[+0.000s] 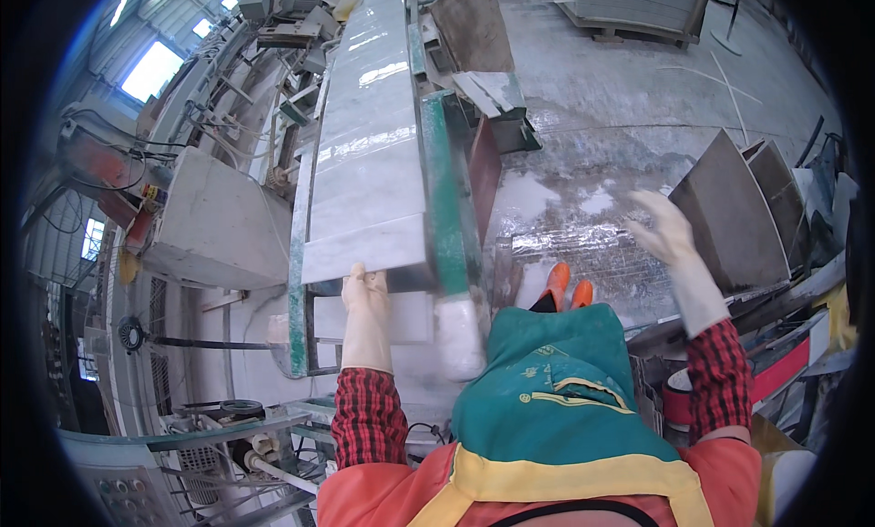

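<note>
A line of pale, wet stone slabs lies end to end on a long conveyor (298, 299) with green side rails. At its near end, my left hand (366, 304), in a cream rubber glove, grips the front edge of the nearest slab (365, 246); some of its fingers are hidden by the slab. My right hand (663, 228), gloved alike, is raised over the floor to the right of the conveyor. Its fingers are apart, slightly blurred, and hold nothing.
Brown boards (731, 215) lean at the right. A large pale block-shaped housing (214, 222) stands left of the conveyor. A white wrapped pad (458, 335) covers the right rail's near end. A control panel (128, 495) is at lower left. The floor (583, 185) is wet.
</note>
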`<move>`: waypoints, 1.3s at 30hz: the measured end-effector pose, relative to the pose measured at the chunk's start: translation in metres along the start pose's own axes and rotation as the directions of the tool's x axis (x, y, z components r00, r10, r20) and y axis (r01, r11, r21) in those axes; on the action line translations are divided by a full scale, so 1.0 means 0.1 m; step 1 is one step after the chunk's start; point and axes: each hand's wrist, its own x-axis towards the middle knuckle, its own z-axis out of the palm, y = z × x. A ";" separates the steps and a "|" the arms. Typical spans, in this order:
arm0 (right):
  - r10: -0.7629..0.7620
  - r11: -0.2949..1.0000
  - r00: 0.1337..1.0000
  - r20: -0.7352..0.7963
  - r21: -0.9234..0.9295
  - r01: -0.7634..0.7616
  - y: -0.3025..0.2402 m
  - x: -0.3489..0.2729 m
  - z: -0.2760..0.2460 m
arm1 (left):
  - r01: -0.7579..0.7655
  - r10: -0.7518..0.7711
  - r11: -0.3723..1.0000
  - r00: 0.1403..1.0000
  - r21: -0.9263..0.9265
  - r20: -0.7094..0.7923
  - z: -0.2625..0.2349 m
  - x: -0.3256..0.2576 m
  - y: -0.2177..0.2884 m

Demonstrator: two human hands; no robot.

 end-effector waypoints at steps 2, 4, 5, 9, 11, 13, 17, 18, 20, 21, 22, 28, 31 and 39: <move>0.235 0.972 0.972 -0.025 0.026 -0.234 0.46 -0.44 -0.36 | 0.012 -0.012 1.000 1.000 -0.010 -0.025 -0.06 0.06 -0.05; 0.386 0.920 0.917 -0.097 -0.025 -0.390 1.05 -1.00 -0.64 | 0.024 -0.025 0.999 0.998 -0.023 -0.051 -0.11 0.09 -0.09; 0.487 0.872 0.861 -0.145 0.022 -0.490 1.42 -1.35 -0.76 | 0.010 -0.011 1.000 0.999 -0.016 -0.042 -0.09 0.08 -0.11; 0.749 0.607 0.599 -0.283 -0.070 -0.792 2.02 -2.51 -1.36 | -0.021 0.021 1.000 1.000 0.018 -0.021 -0.10 0.04 -0.15; 0.838 0.384 0.432 -0.334 -0.202 -0.901 2.04 -2.90 -1.55 | -0.024 0.024 1.000 1.000 0.021 0.006 -0.08 0.04 -0.14; 0.767 0.355 0.452 -0.455 -0.285 -0.890 2.31 -3.48 -1.49 | -0.019 0.019 1.000 0.999 0.020 0.040 -0.08 0.06 -0.16; 0.804 0.301 0.375 -0.461 -0.228 -0.926 2.24 -3.58 -1.36 | -0.022 0.023 0.999 1.000 0.037 -0.016 -0.07 0.10 -0.13; 0.804 0.303 0.383 -0.454 -0.241 -0.922 2.17 -3.54 -1.32 | -0.032 0.033 0.999 0.999 0.036 -0.032 -0.04 0.09 -0.13; 0.792 0.289 0.385 -0.474 -0.264 -0.920 2.12 -3.55 -1.30 | -0.017 0.017 1.000 1.000 0.026 -0.026 0.01 0.12 -0.17; 0.782 0.281 0.386 -0.490 -0.275 -0.919 2.14 -3.58 -1.26 | -0.003 0.003 1.000 1.000 0.019 -0.010 -0.01 0.14 -0.14; 0.769 0.278 0.394 -0.504 -0.291 -0.915 2.15 -3.57 -1.25 | 0.010 -0.010 1.000 1.000 0.009 -0.001 -0.04 0.16 -0.13; 0.769 0.280 0.399 -0.500 -0.298 -0.913 1.98 -3.50 -1.25 | 0.015 -0.013 1.000 0.999 0.026 -0.044 -0.13 0.40 -0.17; 0.759 0.310 0.421 -0.497 -0.292 -0.905 1.97 -3.52 -1.23 | 0.013 -0.007 0.998 0.996 0.058 -0.091 -0.11 0.44 -0.17; 0.739 0.332 0.438 -0.513 -0.288 -0.898 1.71 -3.38 -1.20 | 0.040 0.003 0.985 0.969 0.170 -0.246 -0.10 0.61 -0.19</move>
